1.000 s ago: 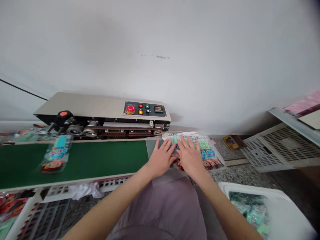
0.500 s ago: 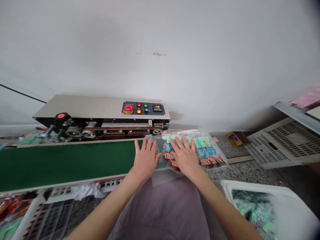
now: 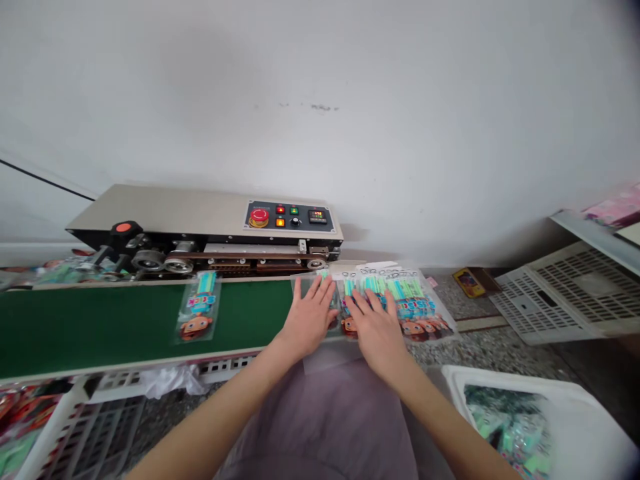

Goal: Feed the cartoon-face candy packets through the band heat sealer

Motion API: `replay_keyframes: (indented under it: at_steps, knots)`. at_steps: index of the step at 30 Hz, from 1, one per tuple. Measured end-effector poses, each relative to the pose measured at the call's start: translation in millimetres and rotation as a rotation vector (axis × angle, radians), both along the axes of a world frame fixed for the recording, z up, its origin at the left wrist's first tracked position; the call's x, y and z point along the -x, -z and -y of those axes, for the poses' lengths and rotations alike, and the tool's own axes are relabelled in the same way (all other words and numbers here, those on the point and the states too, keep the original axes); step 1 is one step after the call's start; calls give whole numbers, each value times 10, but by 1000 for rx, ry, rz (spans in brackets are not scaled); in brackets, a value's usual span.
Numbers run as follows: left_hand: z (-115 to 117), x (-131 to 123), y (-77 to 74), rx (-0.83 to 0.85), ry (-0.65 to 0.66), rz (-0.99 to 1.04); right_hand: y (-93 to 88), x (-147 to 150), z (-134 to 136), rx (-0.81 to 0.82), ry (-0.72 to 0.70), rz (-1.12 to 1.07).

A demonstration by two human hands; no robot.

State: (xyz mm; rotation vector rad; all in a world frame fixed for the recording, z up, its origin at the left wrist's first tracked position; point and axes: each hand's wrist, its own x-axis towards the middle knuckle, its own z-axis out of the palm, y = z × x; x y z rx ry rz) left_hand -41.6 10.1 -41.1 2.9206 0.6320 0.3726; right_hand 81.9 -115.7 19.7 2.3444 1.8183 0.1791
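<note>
Since half a second ago a sealed packet [image 3: 197,307] has come onto the green belt [image 3: 100,327], well left of both hands. Feeding goes on: the left hand [image 3: 310,319] lies flat, fingers spread, on the next packet [image 3: 336,303] at the belt's end, while the right hand [image 3: 379,325], likewise open and gripping nothing, presses the stack of packets [image 3: 417,307] just beside it.

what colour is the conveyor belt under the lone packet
Dark green; the belt shows best in the head view, with the packet lying on it.
</note>
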Motion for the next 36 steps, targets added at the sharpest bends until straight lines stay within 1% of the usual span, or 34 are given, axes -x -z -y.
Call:
replay_keyframes:
  at_steps: [2, 4, 6, 7, 8, 10, 12, 15, 17, 19, 22, 24, 26, 28, 29, 31, 33, 35, 36]
  knots:
    - [-48, 119, -39, 5, -23, -21, 15, 4, -84, 9, 11, -24]
    - [-82, 217, -120, 12, -83, -54, 7, 22, -137, 13, 20, -55]
    - [-74, 261, -220, 17, -158, -82, -17, 29, -140, -7, 16, -70]
    - [-49, 251, -267, 21, -172, -88, -33, 20, -120, -29, 16, -65]
    - [-12, 217, -304, 27, -161, -85, -50, -1, -89, -56, 20, -53]
    - [87, 85, -336, 49, -81, -54, -76, -78, -6, -111, 47, -13]
    - [183, -91, -302, 71, 7, -2, -77, -183, 79, -152, 97, 39]
    - [240, -276, -173, 67, 77, 39, -4, -301, 148, -171, 136, 87]
    - [202, -273, -85, 45, 83, 36, 83, -298, 129, -176, 129, 79]
    - [114, -167, -34, 23, 79, 25, 172, -222, 54, -185, 127, 50]
    - [-48, 87, -64, 14, 71, -25, 228, -35, -112, -170, 132, -23]
    - [-127, 226, -150, 20, 25, -82, 183, 58, -194, -153, 134, -70]
    - [-152, 277, -262, 17, -60, -118, 88, 70, -206, -151, 133, -85]
    - [-110, 214, -360, 10, -117, -112, -16, -9, -141, -157, 145, -55]
    - [-69, 146, -392, 12, -111, -96, -58, -72, -90, -156, 158, -26]
    - [33, -29, -401, 36, -35, -64, -99, -209, 21, -142, 186, 32]
    - [123, -191, -337, 71, 47, -43, -76, -309, 101, -128, 203, 65]
    - [164, -272, -228, 78, 79, -25, 2, -332, 121, -130, 200, 62]
    - [160, -272, -172, 68, 77, -18, 54, -313, 105, -141, 195, 52]
